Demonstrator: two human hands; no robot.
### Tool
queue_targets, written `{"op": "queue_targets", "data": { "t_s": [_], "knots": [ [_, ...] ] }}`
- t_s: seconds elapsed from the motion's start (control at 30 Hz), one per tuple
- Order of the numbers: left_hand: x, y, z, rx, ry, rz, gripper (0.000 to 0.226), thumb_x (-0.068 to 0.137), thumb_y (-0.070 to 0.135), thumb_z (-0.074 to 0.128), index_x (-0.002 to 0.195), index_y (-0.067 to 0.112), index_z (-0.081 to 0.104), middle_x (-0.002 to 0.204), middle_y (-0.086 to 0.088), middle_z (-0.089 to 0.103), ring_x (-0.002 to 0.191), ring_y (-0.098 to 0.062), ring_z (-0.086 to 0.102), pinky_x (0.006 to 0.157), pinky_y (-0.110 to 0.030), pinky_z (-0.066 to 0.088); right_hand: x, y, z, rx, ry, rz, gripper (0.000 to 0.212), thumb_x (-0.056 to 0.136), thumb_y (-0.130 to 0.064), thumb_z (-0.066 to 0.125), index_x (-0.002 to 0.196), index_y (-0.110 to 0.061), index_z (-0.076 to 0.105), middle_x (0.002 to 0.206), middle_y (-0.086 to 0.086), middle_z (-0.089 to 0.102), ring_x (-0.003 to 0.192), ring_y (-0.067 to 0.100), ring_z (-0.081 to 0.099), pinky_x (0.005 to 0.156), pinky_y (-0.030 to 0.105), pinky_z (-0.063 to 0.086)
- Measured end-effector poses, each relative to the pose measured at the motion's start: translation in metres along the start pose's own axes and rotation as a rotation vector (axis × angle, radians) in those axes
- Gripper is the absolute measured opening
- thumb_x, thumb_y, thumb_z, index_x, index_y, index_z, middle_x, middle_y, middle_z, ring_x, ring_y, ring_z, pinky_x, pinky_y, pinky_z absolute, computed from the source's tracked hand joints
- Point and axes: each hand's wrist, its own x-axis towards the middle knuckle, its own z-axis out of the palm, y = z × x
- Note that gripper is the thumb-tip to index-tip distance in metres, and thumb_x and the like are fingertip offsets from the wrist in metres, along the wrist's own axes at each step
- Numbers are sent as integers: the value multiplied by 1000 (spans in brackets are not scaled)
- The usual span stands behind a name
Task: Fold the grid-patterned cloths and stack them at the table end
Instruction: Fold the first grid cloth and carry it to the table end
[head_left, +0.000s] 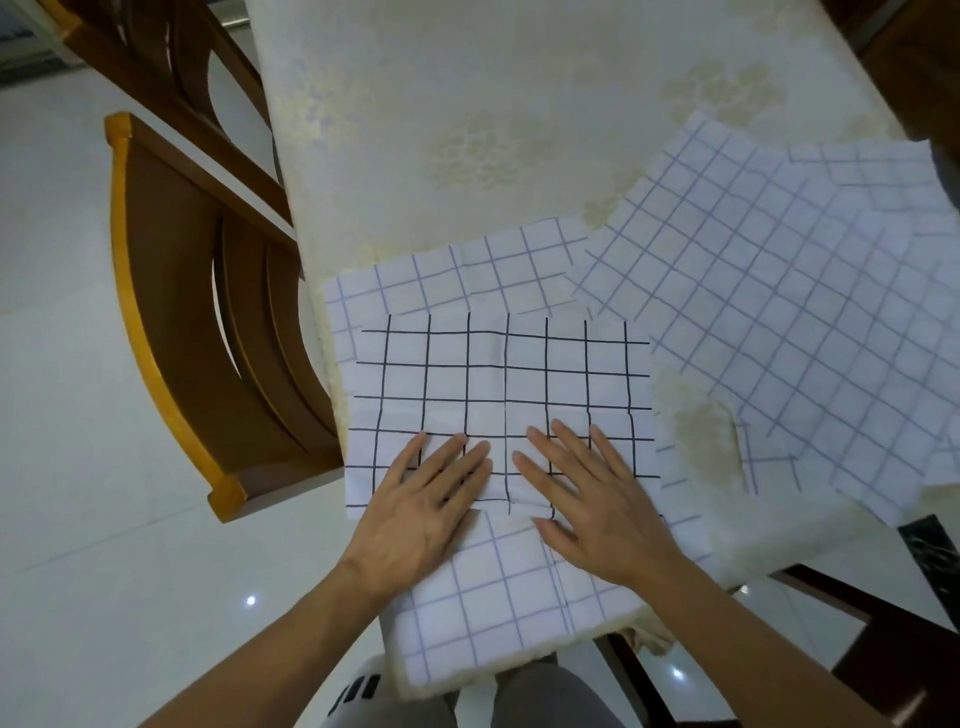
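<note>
1. Both hands lie flat with fingers straight, pressing down and grasping nothing. The left hand (421, 499) and the right hand (582, 493) sit side by side in the lower middle of the frame, palms down, fingertips pointing toward the top.
2. Under the fingers is the black-grid cloth (498, 384), white with bold dark lines, lying flat in the centre of the frame. Its near edge runs beneath the palms and the rest spreads away from the hands toward the top.
3. This cloth is a little wider than it is deep, so its long axis runs left to right. A faint vertical crease runs down its middle, passing between the two hands; each hand is equally near its own half.
4. Beneath it lies a larger pale blue-grid cloth (488, 608), showing above and below it and hanging over the table's near edge.
5. A third, fine-grid cloth (779, 291) lies spread and angled at the right of the frame, its corner overlapping the pale one.
6. The table (467, 104), covered in cream fabric, stretches to the top of the frame. A wooden chair (208, 338) stands at the left.
7. Judgement: the hands appear to be smoothing the black-grid cloth; the other two cloths look not yet folded.
</note>
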Motion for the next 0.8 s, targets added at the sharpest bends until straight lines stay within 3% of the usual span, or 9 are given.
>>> {"op": "queue_targets", "data": {
  "t_s": [0.2,0.33,0.43,0.53,0.67,0.8],
  "knots": [
    [-8,-12,-3,-33,57,4,44,103,28,42,140,7,54,148,-8,50,141,-27,43,113,-50,35,-8,0,1,-92,42,-17,52,100,-27,47,151,-19,41,161,5,32,151,27,23,117,54,30],
    [-11,-21,-1,0,112,78,40,106,20,35,129,5,65,135,-8,63,129,-29,55,111,-49,37,-15,3,9,-126,165,-21,51,95,-8,62,145,-12,51,155,5,42,146,30,35,112,56,37],
    [-9,-22,-3,11,191,85,24,100,16,55,114,9,74,121,-4,71,119,-26,64,107,-49,43,-19,4,11,-126,266,-20,48,92,4,61,137,-12,59,149,3,51,141,32,43,109,59,38],
    [-14,-19,-9,-12,205,91,20,92,12,70,111,10,74,122,-3,70,118,-26,64,105,-48,45,-23,1,12,-107,275,1,46,93,0,60,137,-13,60,149,3,51,141,31,43,110,59,37],
    [-24,-17,-7,-19,157,-14,41,101,24,47,136,5,58,144,-11,54,135,-28,49,111,-47,39,-32,-3,16,-83,219,123,47,100,-19,44,146,-11,48,155,6,41,145,27,37,111,57,36],
    [-30,-24,-3,-17,121,39,39,101,20,45,132,3,61,140,-12,57,133,-30,52,112,-46,36,-40,4,20,-125,252,100,41,99,-10,48,140,-8,56,150,8,48,141,29,43,109,57,40]
  ]
}}
